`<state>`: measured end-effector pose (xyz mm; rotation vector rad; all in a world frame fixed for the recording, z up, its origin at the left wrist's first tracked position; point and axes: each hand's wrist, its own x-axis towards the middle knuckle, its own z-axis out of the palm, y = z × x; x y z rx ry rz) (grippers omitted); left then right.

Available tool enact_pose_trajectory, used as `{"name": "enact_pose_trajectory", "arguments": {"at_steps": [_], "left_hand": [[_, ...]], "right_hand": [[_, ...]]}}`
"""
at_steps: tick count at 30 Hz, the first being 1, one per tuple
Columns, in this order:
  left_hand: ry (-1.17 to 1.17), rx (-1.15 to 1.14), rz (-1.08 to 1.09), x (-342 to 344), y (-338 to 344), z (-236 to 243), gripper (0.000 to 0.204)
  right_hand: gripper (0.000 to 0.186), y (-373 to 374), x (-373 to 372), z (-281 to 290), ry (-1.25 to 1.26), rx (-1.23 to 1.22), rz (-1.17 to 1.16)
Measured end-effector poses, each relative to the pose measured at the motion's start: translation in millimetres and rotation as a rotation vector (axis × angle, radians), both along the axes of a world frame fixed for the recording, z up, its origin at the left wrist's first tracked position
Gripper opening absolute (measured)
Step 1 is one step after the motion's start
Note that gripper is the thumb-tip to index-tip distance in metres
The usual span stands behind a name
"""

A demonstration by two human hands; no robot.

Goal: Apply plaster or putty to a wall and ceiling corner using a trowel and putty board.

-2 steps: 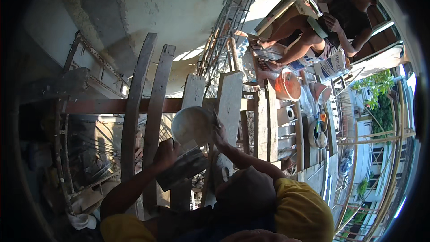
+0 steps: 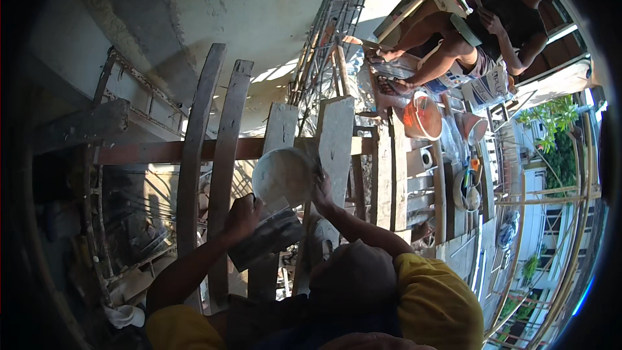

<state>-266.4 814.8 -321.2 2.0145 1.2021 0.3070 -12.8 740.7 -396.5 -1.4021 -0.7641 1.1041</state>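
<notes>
A yellow sleeve [image 2: 444,301] is covering the person's right shoulder, and the forearm is stretching up from it. The left hand [image 2: 242,217] is bending into a clenched grip at the upper left corner of a flat rectangular tool [image 2: 267,240]; the hand is hiding any handle. The grey face of the tool is tilting, and its bright upper end is overlapping the lower rim of a round pale bowl [image 2: 282,175]; whether the two are touching, I cannot tell. The right hand [image 2: 324,196] is grasping the bowl's right rim, its grip partly in shadow. The bowl is sitting in front of the chest, between the hands, its pale inside facing up.

Beneath and beyond, grey planks [image 2: 335,129] and two narrow boards [image 2: 228,110] are running away from the person, crossing a reddish beam [image 2: 142,152]. Farther right, an orange bucket [image 2: 421,118] is standing near a second, duller bucket [image 2: 474,128]. Past them a co-worker [image 2: 447,55] is sitting with bent legs beside a white sack [image 2: 486,89]. Thin metal bars [image 2: 327,32] are leaning near a pale, stained wall [image 2: 253,32]. At the far right, long poles [image 2: 575,220] are rising near green leaves [image 2: 547,116].
</notes>
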Motion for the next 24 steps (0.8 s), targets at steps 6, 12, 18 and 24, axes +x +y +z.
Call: {"name": "enact_pose_trajectory", "arguments": {"at_steps": [6, 12, 18, 24], "left_hand": [[0.127, -0.491, -0.175, 46.2, 54.9, 32.4, 0.073], [-0.037, -0.612, 0.059, 96.6, 97.9, 29.9, 0.061], [-0.174, -0.613, 0.022, 186.8, 116.7, 24.4, 0.056], [-0.115, -0.670, 0.158, 256.3, 103.5, 24.2, 0.060]], "right_hand": [[0.044, -12.7, 74.8, 16.2, -0.081, -0.014, -0.332], [0.064, -91.2, 219.6, -23.1, -0.415, 0.210, -0.729], [0.057, -155.3, 314.5, -43.1, -0.496, -0.166, -0.790], [0.032, -104.9, 270.3, 33.8, -1.062, -0.288, -0.808]]}}
